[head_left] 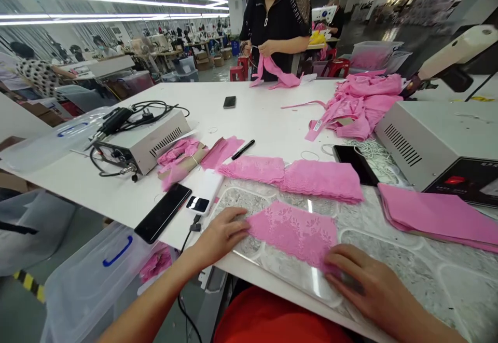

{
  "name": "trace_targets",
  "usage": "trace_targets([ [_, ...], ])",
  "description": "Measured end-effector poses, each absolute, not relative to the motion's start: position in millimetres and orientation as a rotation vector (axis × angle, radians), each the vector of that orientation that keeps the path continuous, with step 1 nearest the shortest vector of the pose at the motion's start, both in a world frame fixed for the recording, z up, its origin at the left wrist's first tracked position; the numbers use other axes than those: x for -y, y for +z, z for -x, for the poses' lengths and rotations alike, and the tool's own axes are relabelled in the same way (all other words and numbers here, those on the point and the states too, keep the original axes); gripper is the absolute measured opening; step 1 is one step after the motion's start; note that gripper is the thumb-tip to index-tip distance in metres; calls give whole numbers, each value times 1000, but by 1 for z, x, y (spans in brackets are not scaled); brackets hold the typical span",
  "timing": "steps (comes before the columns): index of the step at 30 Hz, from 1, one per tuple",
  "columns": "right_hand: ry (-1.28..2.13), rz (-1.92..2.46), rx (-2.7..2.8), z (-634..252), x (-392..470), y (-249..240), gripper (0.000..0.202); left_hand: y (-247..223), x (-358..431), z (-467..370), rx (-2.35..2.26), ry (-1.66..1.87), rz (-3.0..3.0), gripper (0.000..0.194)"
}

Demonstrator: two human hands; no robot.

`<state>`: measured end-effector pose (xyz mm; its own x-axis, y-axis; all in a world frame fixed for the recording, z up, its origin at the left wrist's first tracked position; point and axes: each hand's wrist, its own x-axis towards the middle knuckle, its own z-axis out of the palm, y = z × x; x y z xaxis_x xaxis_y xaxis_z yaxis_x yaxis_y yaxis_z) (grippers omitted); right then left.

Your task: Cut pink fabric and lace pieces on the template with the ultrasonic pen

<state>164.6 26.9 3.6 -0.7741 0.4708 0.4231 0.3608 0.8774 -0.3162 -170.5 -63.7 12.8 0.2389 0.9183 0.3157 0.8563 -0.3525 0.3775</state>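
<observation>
A pink lace fabric piece (293, 231) with a floral pattern lies flat on a clear-topped, marble-patterned mat (373, 249). My left hand (223, 233) has its fingers closed at the pointed left end of the lace. At the lower right corner, my right hand (363, 278) pinches the lace between thumb and fingers. Just beyond lie two pink lace stacks, a left one (257, 169) and a right one (322, 178), end to end. To the right rests a stack of plain pink fabric pieces (439, 216).
Phones (163, 212) and a white power bank (206, 190) lie left, near a black marker (243, 149). Grey machine boxes stand left (155, 140) and right (439, 140). A pink fabric pile (361, 104) sits farther back. Across the table a person (276, 26) handles pink fabric.
</observation>
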Motion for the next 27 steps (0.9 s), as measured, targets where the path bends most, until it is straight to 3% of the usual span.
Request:
trace_targets([
  [5, 316, 597, 2474, -159, -26, 3, 20, 9, 58, 168, -1682, 756, -2464, 21],
  [10, 868, 879, 2545, -159, -40, 33, 29, 36, 42, 173, -1632, 708, -2426, 20],
  [16, 1193, 1027, 2378, -120, -113, 82, 34, 83, -24, 209, -1700, 709, -2370, 16],
  [22, 747, 859, 2309, -44, -192, 116, 20, 105, -92, 269, -1951, 784, -2347, 21],
  [27, 668, 745, 2395, -8, -186, 86, 11, 81, -80, 296, -1912, 655, -2442, 23],
])
